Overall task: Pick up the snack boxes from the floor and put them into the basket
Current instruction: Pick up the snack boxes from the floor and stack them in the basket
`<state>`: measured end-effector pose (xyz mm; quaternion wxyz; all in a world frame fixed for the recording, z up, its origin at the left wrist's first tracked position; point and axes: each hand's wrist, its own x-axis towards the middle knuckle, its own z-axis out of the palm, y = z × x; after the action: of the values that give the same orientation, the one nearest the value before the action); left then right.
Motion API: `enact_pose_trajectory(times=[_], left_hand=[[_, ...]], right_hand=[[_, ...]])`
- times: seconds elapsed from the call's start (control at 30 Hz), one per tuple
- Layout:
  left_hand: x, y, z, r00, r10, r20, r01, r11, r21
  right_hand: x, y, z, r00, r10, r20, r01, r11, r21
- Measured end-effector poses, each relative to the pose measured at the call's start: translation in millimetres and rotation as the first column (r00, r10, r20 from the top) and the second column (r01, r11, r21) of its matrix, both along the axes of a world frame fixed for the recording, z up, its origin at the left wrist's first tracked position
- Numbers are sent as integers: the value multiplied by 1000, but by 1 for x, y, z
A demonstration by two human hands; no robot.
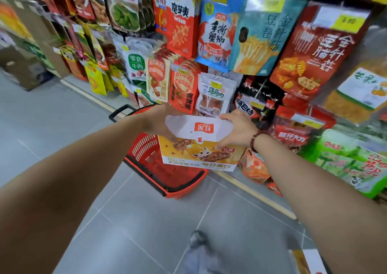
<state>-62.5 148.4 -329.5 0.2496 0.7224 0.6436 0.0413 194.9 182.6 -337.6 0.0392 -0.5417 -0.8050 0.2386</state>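
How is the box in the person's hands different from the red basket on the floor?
The snack box is closed cardboard, white and yellow; the basket is open slotted red plastic. The box is held in the air by the left hand and right hand; the basket rests on the floor. The basket is larger.

The grey tiled floor (129, 221) carries a red plastic basket (165, 175), which stands below and just beyond the two hands, close to the yellow strip (257, 194) along the foot of the display. Nearer than the right hand, at the lower right edge, lies what may be another snack box (307, 261), blurred and cut off. A shoe (196, 239) rests on the tiles below the hands.
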Motion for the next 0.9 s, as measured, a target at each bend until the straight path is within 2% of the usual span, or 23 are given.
enact_pose_trajectory(times=[0.2, 0.37, 0.6, 0.77, 0.9], left_hand=[[-35, 62, -7, 993, 43, -113, -46, 999, -19], [-76, 105, -13, 990, 30, -140, -40, 997, -69], [-148, 171, -66, 976, -96, -197, 58, 980, -193], [-206, 218, -106, 963, -227, -146, 178, 940, -291], [-233, 241, -128, 944, -315, -101, 271, 912, -309]], right_hand=[[-47, 75, -17, 998, 56, 11, -56, 998, -19], [-91, 120, -33, 998, 55, 24, -53, 997, -64], [-167, 152, -87, 997, -67, 44, 73, 986, -147], [-228, 160, -116, 975, -171, 141, 200, 953, -230], [-260, 167, -143, 956, -256, 142, 285, 926, -250]])
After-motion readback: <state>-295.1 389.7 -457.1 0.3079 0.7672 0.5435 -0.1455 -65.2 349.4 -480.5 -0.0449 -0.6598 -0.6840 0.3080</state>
